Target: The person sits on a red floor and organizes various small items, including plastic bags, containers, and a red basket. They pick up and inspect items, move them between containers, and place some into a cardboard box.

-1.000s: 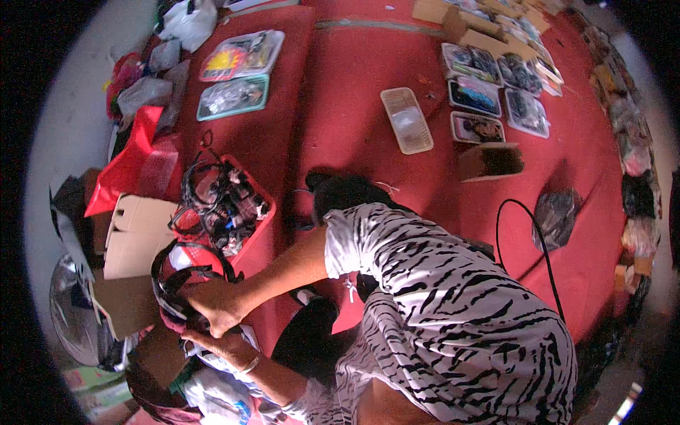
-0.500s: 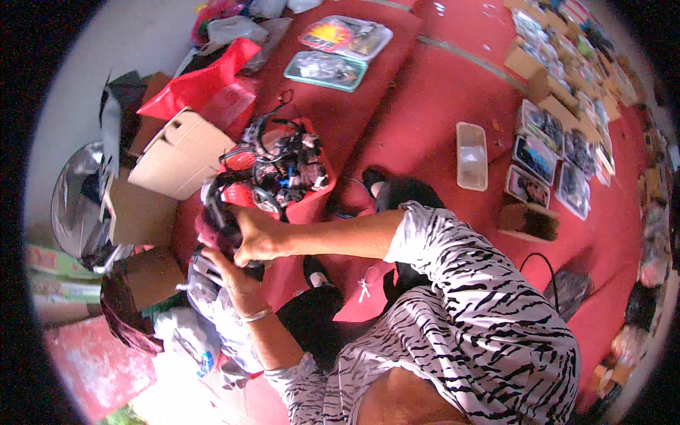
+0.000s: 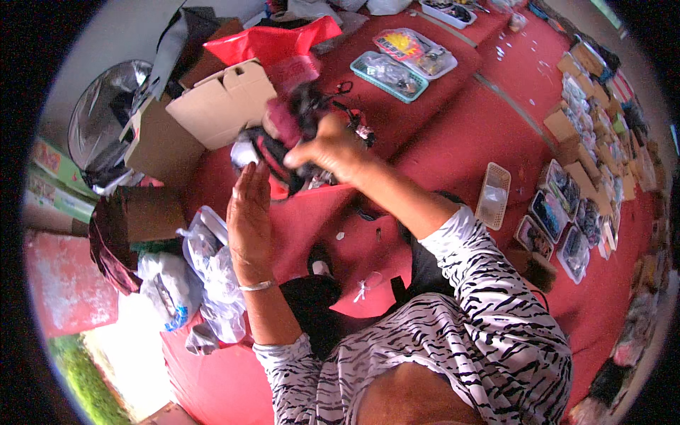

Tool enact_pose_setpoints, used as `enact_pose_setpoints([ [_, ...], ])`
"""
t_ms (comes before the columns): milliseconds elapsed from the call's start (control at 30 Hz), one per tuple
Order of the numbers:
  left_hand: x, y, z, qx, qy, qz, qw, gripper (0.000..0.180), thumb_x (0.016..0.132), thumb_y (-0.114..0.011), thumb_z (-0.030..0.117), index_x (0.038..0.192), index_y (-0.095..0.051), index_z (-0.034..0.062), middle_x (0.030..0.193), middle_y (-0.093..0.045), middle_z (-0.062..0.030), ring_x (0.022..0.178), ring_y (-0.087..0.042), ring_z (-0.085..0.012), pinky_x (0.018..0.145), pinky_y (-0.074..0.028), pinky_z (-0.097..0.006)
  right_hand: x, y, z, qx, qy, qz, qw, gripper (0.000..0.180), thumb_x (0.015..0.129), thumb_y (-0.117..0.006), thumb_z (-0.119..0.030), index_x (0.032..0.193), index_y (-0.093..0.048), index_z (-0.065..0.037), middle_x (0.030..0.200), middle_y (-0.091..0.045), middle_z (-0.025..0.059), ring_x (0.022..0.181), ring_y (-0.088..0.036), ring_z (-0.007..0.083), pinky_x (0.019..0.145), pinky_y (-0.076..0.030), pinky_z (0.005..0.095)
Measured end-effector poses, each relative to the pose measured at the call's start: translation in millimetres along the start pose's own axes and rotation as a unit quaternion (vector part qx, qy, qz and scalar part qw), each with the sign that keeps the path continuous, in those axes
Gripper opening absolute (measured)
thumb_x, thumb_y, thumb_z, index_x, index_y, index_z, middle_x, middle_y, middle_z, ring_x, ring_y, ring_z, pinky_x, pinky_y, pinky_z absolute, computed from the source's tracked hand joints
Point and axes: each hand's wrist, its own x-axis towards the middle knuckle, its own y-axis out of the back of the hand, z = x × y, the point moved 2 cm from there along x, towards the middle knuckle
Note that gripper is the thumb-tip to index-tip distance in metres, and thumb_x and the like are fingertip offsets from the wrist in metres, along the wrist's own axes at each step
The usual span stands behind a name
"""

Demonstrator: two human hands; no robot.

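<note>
My right hand (image 3: 331, 152) grips a bundle of black and maroon soft pieces (image 3: 285, 122), smeared by motion, so their exact kind is unclear. The bundle is above a red basket (image 3: 327, 194) and hides much of it and of the dark strappy things inside. My left hand (image 3: 249, 216) is raised just below and left of the bundle. Its fingers are stretched out and hold nothing. A white and black piece (image 3: 244, 152) shows beyond its fingertips; whether they touch it I cannot tell.
Open cardboard boxes (image 3: 225, 101) and a red plastic bag (image 3: 273, 40) stand at the far left. Clear plastic bags (image 3: 216, 276) lie beside my left forearm. Trays of packed goods (image 3: 389, 74) sit farther off, with a slatted cream basket (image 3: 494, 196) and rows of cartons rightward.
My hands were close together at the bundle; now they are apart. The right has carried the bundle up and rightward, while the left has straightened its fingers. The whole view has shifted too.
</note>
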Motion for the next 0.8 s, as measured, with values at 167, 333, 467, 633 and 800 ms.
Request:
enact_pose_setpoints([
  [167, 5.2, 57.6, 3.7, -0.139, 0.000, 0.084, 0.987, 0.035, 0.092, -0.045, 0.021, 0.117, -0.048, -0.0032, 0.113, -0.056, -0.0161, 0.108, -0.052, -0.0261, 0.098, -0.040, -0.035, 19.9, 47.4, -7.0, 0.257, 0.044, 0.075, 0.963, 0.038, 0.050, -0.076, -0.006, 0.086, -0.063, -0.007, 0.078, -0.064, 0.0021, 0.070, -0.061, 0.0192, 0.070, -0.051, 0.0338],
  [333, 9.2, 77.6, 3.3, -0.199, 0.016, 0.168, 0.965, 0.017, 0.087, -0.052, 0.010, 0.100, -0.056, 0.0000, 0.092, -0.062, -0.0096, 0.086, -0.059, -0.0188, 0.082, -0.049, -0.027, 37.9, 106.1, 23.5, 0.230, -0.040, 0.119, 0.965, 0.028, 0.054, -0.077, -0.006, 0.080, -0.064, -0.007, 0.069, -0.064, 0.0028, 0.056, -0.060, 0.0154, 0.060, -0.051, 0.0279],
  [467, 3.0, 66.5, 5.2, -0.175, 0.012, 0.176, 0.969, 0.015, 0.087, -0.052, 0.008, 0.098, -0.056, -0.0002, 0.090, -0.061, -0.0090, 0.084, -0.059, -0.0187, 0.078, -0.050, -0.027, 34.5, 111.3, 23.3, 0.319, -0.084, 0.118, 0.937, 0.020, 0.058, -0.074, -0.005, 0.075, -0.064, -0.008, 0.071, -0.063, 0.0029, 0.061, -0.060, 0.0158, 0.061, -0.051, 0.0294],
  [633, 11.8, 59.1, -14.4, -0.185, 0.059, 0.135, 0.972, 0.016, 0.088, -0.052, 0.009, 0.100, -0.055, -0.0005, 0.090, -0.059, -0.0082, 0.083, -0.058, -0.0186, 0.075, -0.051, -0.027, 38.2, 125.8, 41.9, 0.297, -0.072, 0.082, 0.949, 0.025, 0.059, -0.073, -0.006, 0.083, -0.065, -0.006, 0.073, -0.064, 0.0034, 0.062, -0.062, 0.0166, 0.061, -0.052, 0.0289],
  [800, 14.5, 52.3, -31.1, -0.096, 0.064, 0.129, 0.985, 0.028, 0.091, -0.052, 0.017, 0.111, -0.052, -0.0026, 0.101, -0.059, -0.0114, 0.093, -0.058, -0.0204, 0.086, -0.047, -0.029, 10.7, 79.6, -0.2, 0.116, 0.060, 0.009, 0.991, 0.044, 0.055, -0.073, -0.008, 0.098, -0.062, -0.004, 0.081, -0.064, 0.0010, 0.071, -0.061, 0.0152, 0.068, -0.051, 0.0297],
])
